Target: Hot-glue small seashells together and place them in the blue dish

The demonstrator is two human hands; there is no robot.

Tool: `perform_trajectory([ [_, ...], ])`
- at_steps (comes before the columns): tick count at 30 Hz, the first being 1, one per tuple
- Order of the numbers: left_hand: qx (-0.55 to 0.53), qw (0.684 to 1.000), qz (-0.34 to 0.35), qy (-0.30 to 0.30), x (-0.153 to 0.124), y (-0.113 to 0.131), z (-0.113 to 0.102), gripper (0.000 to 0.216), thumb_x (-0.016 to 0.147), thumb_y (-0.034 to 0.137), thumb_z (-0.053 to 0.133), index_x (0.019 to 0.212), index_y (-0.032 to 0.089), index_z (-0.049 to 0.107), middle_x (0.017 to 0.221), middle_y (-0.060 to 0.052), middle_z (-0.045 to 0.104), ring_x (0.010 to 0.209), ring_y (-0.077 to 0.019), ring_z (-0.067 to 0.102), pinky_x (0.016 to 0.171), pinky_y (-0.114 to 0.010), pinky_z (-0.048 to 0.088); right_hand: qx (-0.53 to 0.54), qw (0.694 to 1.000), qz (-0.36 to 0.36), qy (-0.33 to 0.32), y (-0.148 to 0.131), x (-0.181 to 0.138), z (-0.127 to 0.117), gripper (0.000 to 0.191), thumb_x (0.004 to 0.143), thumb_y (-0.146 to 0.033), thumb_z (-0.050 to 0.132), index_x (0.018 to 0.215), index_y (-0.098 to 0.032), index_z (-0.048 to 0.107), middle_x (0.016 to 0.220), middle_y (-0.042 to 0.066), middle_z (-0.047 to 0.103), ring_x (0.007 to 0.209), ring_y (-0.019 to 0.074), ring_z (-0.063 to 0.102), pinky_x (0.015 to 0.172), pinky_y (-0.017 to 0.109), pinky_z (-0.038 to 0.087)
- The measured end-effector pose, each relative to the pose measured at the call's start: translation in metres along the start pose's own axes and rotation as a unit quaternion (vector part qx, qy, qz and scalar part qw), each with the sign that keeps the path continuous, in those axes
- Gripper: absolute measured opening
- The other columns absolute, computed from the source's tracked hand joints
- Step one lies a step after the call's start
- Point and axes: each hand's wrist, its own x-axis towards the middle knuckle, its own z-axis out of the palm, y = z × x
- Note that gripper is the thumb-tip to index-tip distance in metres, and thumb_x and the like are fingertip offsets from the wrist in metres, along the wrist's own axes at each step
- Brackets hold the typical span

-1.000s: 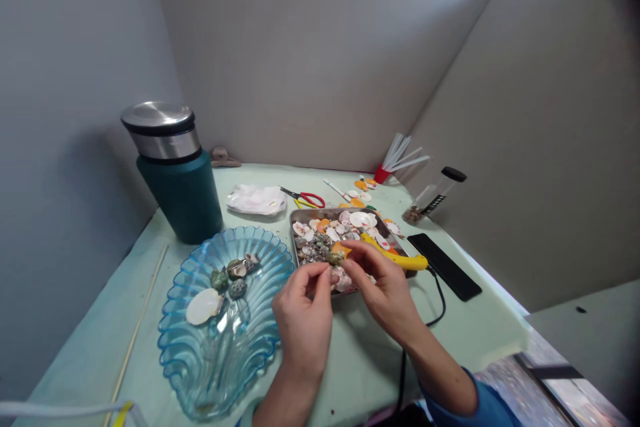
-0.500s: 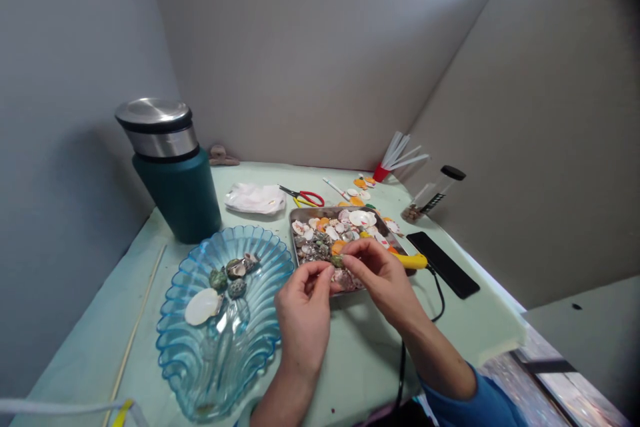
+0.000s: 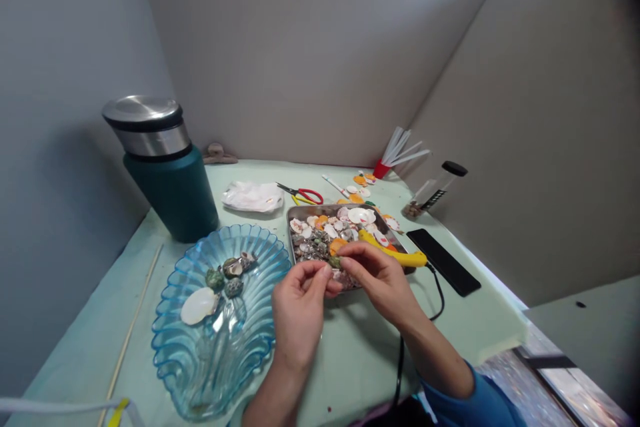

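Note:
My right hand (image 3: pixel 381 281) pinches a small green snail shell (image 3: pixel 335 261) between thumb and fingertips, over the near side of a metal tray (image 3: pixel 289 219). Just left of it, my left hand (image 3: pixel 300 303) is closed with thumb and forefinger together; whatever it holds, if anything, is hidden. Heaped in the tray are many small shells, white, orange and grey-green. A yellow glue gun (image 3: pixel 403 257) with a black cord rests across the tray's right side, partly behind my right hand. On the left stands a blue scalloped glass dish (image 3: pixel 167 307) holding several snail shells and a white flat shell (image 3: pixel 199 305).
A tall green flask (image 3: pixel 170 190) stands behind the dish. Farther back lie a white packet (image 3: pixel 253 197) and red-and-yellow-handled pliers (image 3: pixel 306 195). White glue sticks (image 3: pixel 397 147) stand in a red cup. At right are a clear jar (image 3: pixel 434 192) and a black phone (image 3: pixel 443 261).
The view has shifted slightly. My right hand has moved a little lower relative to the tray, uncovering more of the glue gun. Both hands keep their pinched shape, and the green shell stays in my right fingers.

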Motion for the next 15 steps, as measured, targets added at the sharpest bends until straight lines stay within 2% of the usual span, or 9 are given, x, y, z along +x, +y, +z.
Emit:
perform_trajectory([
  [7,0.024,1.0,0.012,-0.014,-0.001,0.001,-0.001,0.018,0.073,0.029,0.069,0.08,0.013,0.067,0.058,-0.001,0.069,0.053,-0.0118,0.064,0.056,-0.02,0.051,-0.002,0.999,-0.011,-0.052,0.003,-0.002,-0.007,0.012,0.088,-0.028,0.059,0.096,-0.022,0.066,0.099,0.004,0.067,0.086,0.0187,0.063,0.073,0.029,0.05],
  [15,0.031,0.999,0.035,-0.004,0.001,-0.001,0.001,0.016,0.073,0.03,0.07,0.078,0.015,0.066,0.061,-0.001,0.069,0.058,-0.013,0.066,0.06,-0.022,0.053,-0.03,0.993,-0.053,-0.099,0.006,0.001,-0.016,0.014,0.088,-0.024,0.061,0.101,-0.023,0.062,0.103,0.005,0.067,0.093,0.0199,0.063,0.076,0.03,0.05],
])
